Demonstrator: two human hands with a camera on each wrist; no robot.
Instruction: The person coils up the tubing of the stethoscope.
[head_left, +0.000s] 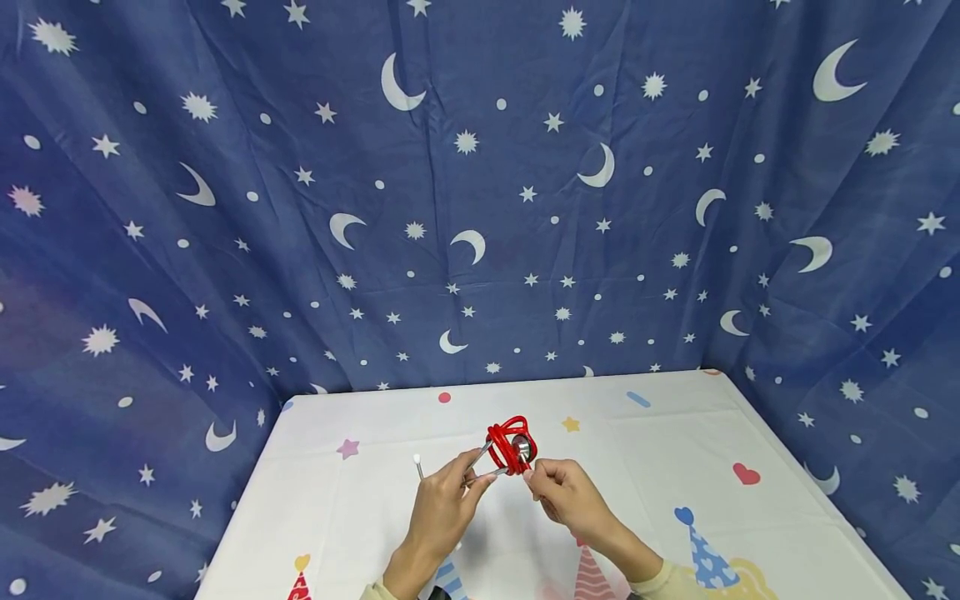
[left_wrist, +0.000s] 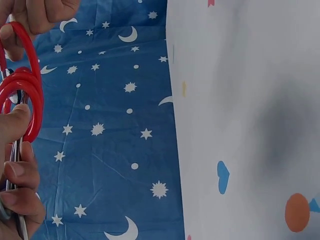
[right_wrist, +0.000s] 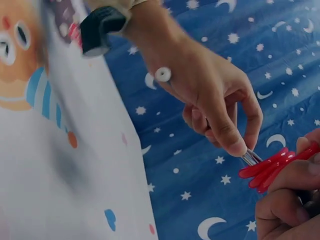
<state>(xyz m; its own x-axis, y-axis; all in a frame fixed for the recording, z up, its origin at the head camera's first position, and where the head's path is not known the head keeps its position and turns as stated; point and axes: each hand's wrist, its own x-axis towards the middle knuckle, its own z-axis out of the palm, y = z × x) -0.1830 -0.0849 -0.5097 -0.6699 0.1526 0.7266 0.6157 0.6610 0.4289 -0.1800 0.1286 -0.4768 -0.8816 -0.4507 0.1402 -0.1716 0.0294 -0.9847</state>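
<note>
A stethoscope is held up in front of me, its red tubing [head_left: 498,434] wound in several loops around the ends of its metal ear tubes [head_left: 481,455]. Those ear tubes are gripped between the thumb and fingers of my left hand [head_left: 441,505]. One white eartip [right_wrist: 162,74] sticks out past the back of that hand. My right hand [head_left: 567,497] pinches a part of the red tubing on the near right side of the bundle. The silver chest piece [head_left: 522,448] sits among the loops, partly covered by them.
Beneath the hands is a table with a white cloth [head_left: 375,500] printed with party hats, stars and hearts. A blue curtain [head_left: 517,217] with white moons and stars stands behind the table and along both sides.
</note>
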